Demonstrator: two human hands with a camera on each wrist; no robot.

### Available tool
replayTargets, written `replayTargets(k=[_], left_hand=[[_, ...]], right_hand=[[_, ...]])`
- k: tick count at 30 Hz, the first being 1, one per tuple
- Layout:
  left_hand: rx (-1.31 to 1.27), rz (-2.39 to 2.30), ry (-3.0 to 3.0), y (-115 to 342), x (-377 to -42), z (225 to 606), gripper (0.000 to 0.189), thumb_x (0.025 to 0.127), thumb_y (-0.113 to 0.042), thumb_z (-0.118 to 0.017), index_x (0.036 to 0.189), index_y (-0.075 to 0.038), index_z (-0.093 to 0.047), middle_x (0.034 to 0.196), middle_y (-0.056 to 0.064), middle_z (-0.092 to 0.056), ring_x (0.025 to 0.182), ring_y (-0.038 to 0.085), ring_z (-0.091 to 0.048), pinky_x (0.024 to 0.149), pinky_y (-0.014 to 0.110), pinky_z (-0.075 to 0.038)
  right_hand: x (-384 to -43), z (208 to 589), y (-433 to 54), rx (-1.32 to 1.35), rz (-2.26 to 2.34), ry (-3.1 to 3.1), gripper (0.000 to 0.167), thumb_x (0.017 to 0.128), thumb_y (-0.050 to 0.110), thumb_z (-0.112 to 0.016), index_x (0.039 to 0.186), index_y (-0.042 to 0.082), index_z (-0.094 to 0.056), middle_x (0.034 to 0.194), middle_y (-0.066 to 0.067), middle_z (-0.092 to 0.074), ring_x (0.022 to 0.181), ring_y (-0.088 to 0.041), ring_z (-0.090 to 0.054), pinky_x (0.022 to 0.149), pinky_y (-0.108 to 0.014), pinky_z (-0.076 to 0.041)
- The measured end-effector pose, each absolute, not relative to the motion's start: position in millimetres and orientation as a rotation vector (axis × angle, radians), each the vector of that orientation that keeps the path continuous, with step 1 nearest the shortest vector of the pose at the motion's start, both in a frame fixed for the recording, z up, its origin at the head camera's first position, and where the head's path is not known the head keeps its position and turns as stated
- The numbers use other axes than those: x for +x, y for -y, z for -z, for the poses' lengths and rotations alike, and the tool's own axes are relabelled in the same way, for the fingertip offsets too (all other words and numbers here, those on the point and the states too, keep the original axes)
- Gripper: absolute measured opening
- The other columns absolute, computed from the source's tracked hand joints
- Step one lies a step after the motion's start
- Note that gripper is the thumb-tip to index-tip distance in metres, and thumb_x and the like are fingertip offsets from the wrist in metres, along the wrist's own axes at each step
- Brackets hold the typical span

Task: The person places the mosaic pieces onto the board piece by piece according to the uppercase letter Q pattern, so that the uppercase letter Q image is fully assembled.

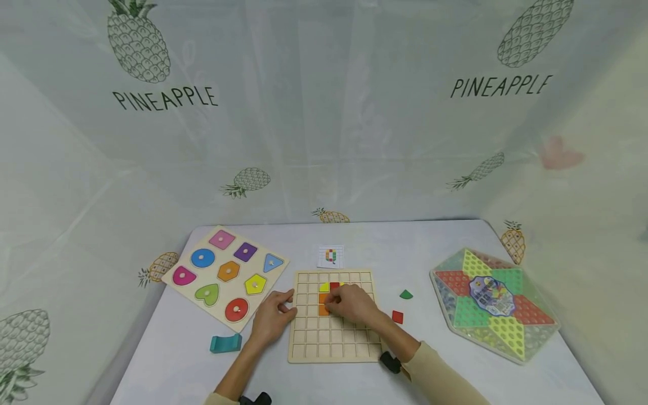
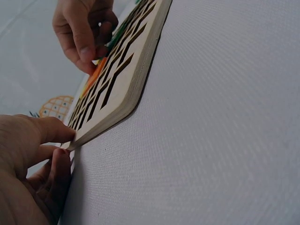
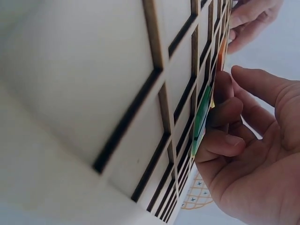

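A wooden grid board lies on the table with colored tiles in some of its square cells. My left hand holds the board's left edge, thumb and fingertips right at the rim in the left wrist view. Over the middle of the board, my right hand has its fingers bent, with thumb and index fingertips at an orange tile. Above it sit a yellow tile and a red tile. A green tile shows beneath my right fingers in the right wrist view; my hand hides it in the head view.
A small pattern card lies behind the board. Loose green and red pieces lie to its right. A shape puzzle and a teal block are at left; a hexagonal game box is at right.
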State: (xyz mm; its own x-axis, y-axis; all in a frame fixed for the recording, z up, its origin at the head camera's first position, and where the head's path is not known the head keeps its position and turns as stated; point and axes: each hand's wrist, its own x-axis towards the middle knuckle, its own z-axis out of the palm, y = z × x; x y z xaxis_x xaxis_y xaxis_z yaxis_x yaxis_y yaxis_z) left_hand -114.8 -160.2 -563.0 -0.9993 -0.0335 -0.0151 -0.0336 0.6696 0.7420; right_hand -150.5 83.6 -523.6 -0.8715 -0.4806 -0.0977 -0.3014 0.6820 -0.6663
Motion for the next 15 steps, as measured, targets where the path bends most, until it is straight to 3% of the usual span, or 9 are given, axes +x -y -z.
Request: replayTargets(k=[6,15], left_hand=[[-0.057,-1.279,-2.865,160,-115,563,0.052,0.086,-0.018,-0.079,0.136,-0.012,-0.065,0.101,-0.006,-0.062,0.080,0.008,-0.055,0.064,0.025,-0.041],[-0.060,-1.289,-2.870,159,-114,560,0.051,0.085,-0.017,-0.079,0.135,-0.012,-0.066,0.101,-0.006,-0.063,0.080,0.008,-0.056,0.064,0.024,-0.041]], right_hand=[[-147,522,-87,-0.646,0.948,-2.619,0.013,0.092,0.025,-0.071,0.099,0.018,-0.079,0.079,0.016,-0.068,0.067,-0.004,-0.054,0.061,-0.024,-0.045],[-143,518,-94,-0.694,0.877,-2.594,0.022,0.094,0.029,-0.069,0.111,0.020,-0.079,0.101,0.010,-0.074,0.070,-0.005,-0.052,0.058,-0.024,-0.039]])
